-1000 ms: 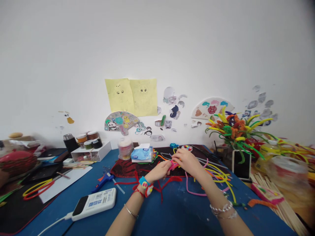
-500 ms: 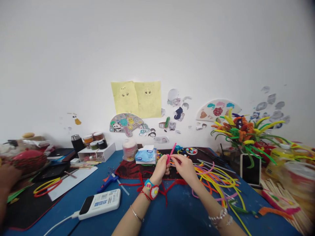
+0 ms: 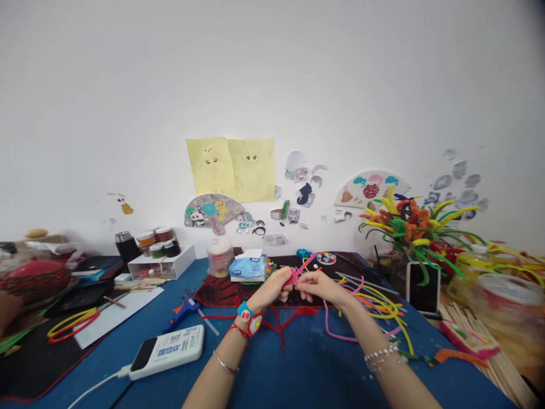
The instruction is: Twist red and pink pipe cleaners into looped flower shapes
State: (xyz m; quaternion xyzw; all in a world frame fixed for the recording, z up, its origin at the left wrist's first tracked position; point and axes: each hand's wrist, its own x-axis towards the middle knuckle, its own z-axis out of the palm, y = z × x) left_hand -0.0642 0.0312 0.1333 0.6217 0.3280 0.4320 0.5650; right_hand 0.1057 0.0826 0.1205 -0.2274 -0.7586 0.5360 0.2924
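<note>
Over the middle of the table, my left hand (image 3: 276, 287) is closed around a pink pipe cleaner (image 3: 305, 263), bunched or coiled at the fingers with a straight end sticking up to the right. My right hand (image 3: 317, 287) pinches at the same pink piece from the other side, its fingertips close to the left ones. How the pink piece is bent between the fingers is partly hidden. Below the hands, a branched shape of red pipe cleaners (image 3: 281, 328) lies on the blue table (image 3: 293, 375). Several yellow, purple and orange pipe cleaners (image 3: 383, 307) spread beside my right forearm.
A glue gun (image 3: 183, 313) and a white power bank (image 3: 168, 351) with a cable lie at left. Behind the hands stand a tissue pack (image 3: 248, 267) and a bead dish (image 3: 326, 258). A pipe-cleaner bouquet (image 3: 411, 227) rises at right. Another person's arm shows at far left.
My right hand has turned and lowered slightly, its fingers now beneath the pink stem. The stem's free end leans further right. The whole view has shifted a little.
</note>
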